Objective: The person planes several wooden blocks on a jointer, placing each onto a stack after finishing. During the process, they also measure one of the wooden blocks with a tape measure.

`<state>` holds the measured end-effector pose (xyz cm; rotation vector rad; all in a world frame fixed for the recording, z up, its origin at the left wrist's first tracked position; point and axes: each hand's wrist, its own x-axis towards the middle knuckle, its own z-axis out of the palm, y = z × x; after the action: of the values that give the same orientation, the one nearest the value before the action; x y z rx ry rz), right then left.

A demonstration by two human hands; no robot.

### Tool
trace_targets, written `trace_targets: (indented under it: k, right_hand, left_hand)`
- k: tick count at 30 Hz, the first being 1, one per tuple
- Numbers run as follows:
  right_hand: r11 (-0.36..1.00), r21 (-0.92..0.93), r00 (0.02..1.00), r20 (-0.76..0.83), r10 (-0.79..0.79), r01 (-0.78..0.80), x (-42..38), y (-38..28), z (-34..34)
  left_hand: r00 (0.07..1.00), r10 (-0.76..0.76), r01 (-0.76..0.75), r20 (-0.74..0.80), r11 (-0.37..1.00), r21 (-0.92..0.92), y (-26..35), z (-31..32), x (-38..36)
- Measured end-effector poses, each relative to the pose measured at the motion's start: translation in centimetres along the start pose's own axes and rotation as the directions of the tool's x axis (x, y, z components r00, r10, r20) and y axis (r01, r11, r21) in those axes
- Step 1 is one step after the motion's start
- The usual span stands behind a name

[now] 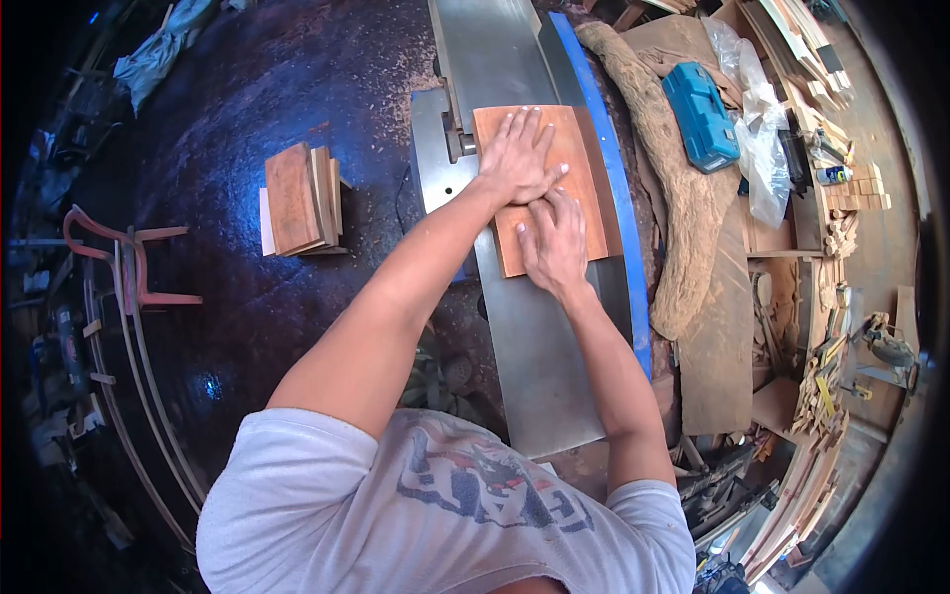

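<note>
A reddish-brown wooden board (589, 233) lies flat on the metal bed (544, 366) of a jointer-like machine, its right edge by the upright fence (606, 178). My left hand (518, 158) is spread on the upper part of the board, palm down. Just below and to the right, my right hand (554, 241) presses on the board's middle with its fingers apart, the fingertips close to the left hand. The two hands meet or nearly meet. Neither hand is wrapped around anything.
A stack of boards (297, 203) stands on the floor at the left, near a red chair frame (129, 262). Wood shavings lie by the machine. Right of the blue-edged fence are a long rough log (688, 198), a teal case (701, 117) and shelves with wood offcuts.
</note>
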<state>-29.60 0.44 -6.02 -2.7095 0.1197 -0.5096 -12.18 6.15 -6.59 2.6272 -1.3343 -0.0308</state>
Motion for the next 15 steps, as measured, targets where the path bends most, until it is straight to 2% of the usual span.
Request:
trace_targets:
  k: [4,9,15]
  right_hand:
    - [0.999,0.046,0.998,-0.051,0.026,-0.024,1.8,0.4,0.9]
    - [0.999,-0.032,0.997,-0.079,-0.02,0.018,4.4,0.6,1.5]
    - [0.998,-0.065,0.999,-0.029,-0.02,0.018,8.0,1.4,2.5]
  left_hand:
    - [1.0,-0.002,0.002,0.01,1.0,0.008,-1.1,-0.2,1.3]
    - [1.0,-0.016,0.016,-0.002,1.0,0.015,-2.8,-0.3,3.2]
    - [1.0,-0.01,0.01,-0.009,1.0,-0.013,-5.5,0.1,6.2]
